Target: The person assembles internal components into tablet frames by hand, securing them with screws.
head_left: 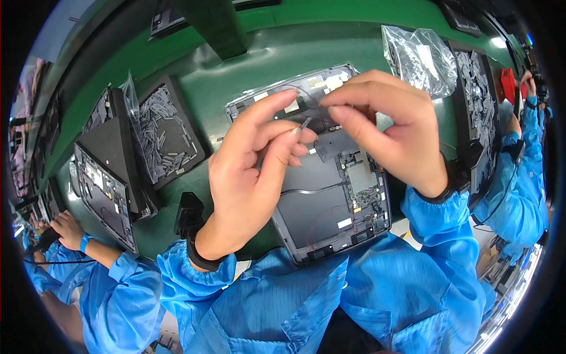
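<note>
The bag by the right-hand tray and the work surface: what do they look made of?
The bag looks like thin clear plastic film: see-through, crinkled, with bright glints. The work surface seems a green rubbery mat, smooth with a soft sheen; the look leaves the exact material open.

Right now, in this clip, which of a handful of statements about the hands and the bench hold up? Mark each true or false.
1. Both hands pinch a small thin grey strip between them. True.
2. The left hand rests flat on the green bench. False: it is raised above the open dark-grey flat device, fingers pinched.
3. The right hand is over the device's upper part. True.
4. The clear crumpled plastic bag lies left of the device. False: it lies to its upper right.
5. A black tray of small grey parts sits left of the device. True.
</note>
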The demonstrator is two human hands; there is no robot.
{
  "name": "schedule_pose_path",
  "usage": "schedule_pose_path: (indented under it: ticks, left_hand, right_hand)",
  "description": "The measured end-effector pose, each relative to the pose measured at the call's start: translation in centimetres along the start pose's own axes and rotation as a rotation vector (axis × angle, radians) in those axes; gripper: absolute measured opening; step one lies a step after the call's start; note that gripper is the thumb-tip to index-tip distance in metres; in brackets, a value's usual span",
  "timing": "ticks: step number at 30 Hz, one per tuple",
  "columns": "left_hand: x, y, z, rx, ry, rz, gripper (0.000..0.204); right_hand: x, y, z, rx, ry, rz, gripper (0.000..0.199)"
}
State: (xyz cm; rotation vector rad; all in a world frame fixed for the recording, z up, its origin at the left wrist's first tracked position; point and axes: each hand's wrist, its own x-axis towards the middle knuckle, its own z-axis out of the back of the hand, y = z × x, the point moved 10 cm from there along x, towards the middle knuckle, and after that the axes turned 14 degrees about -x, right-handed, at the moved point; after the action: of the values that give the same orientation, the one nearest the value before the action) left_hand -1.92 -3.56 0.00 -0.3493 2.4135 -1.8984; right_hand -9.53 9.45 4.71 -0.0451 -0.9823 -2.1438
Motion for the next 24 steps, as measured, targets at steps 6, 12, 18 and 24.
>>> schedule_pose_path:
  ticks: [6, 12, 18, 24]
  left_hand:
    - [0.9, 0.2, -1.9, 0.033, 0.087, 0.067, 0.038]
    - [1.9, 0.8, -3.1, -0.012, 0.141, 0.163, 0.039]
    - [2.9, 1.0, -3.8, -0.234, 0.053, 0.127, 0.038]
    - [5.9, 0.1, -3.7, -0.014, 0.107, -0.036, 0.031]
  right_hand:
    - [-0.1, -0.1, 0.3, 0.072, 0.025, 0.022, 0.015]
    - [-0.4, -1.8, 0.3, 0.15, 0.119, -0.059, 0.013]
    - [-1.5, -4.2, -2.7, 1.021, 0.113, -0.361, 0.015]
    - [0.7, -6.4, 0.7, 0.954, -0.109, -0.201, 0.014]
